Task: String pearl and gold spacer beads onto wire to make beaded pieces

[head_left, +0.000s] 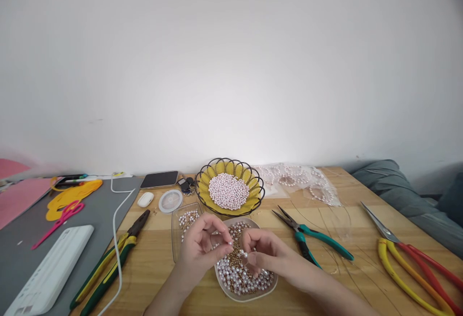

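Observation:
My left hand [205, 243] is closed in a pinch, with a small pearl bead [230, 243] at its thumb and fingertips. Close beside it, my right hand [269, 254] pinches a few white pearl beads [243, 254] that look strung together; the thread is too fine to follow. Both hands hover above a clear dish [246, 298] filled with white pearls and gold beads. Partly hidden behind my left hand is a rectangular clear box [174, 231] with more pearls inside.
Behind the dish stands a yellow basket [261, 195] of pearls, beside a bag of pearl strings [314, 181]. Teal pliers [301, 239] and large scissors [390, 239] lie right. Green-yellow pliers [125, 248], a white cable [115, 219], a phone [159, 179] and pink scissors [65, 214] lie left.

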Tool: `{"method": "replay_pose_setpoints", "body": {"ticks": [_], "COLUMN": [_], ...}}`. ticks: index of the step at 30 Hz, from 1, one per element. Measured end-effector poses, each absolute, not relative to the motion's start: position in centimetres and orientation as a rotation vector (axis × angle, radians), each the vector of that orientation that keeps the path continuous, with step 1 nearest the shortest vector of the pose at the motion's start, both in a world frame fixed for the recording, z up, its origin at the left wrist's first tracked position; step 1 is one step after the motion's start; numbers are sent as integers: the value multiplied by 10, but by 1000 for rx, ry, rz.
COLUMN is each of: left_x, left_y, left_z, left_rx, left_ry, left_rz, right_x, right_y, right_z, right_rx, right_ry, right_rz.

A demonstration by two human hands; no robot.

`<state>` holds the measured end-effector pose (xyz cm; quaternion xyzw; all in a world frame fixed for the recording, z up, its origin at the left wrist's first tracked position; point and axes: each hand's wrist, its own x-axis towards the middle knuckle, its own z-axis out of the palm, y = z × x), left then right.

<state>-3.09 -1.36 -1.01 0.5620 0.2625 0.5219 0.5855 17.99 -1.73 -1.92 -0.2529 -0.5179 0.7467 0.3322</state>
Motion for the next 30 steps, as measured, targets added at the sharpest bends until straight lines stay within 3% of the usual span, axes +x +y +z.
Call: {"method": "replay_pose_setpoints", "body": {"ticks": [11,18,30], "left_x": [-29,-34,-29], "left_y": [-14,-9,-7], "left_z": [-7,0,-10], "left_rx": [1257,1603,1870], "left_ry": [572,923,1074], "left_rz": [1134,1102,980], "right_x": [178,178,178], "right_y": [-17,-17,-10], "right_z": [-14,-16,-22], "right_rx": [-658,-717,-646], "right_ry": [-1355,-1255,-1002], "right_rz": [1894,1810,1688]}}
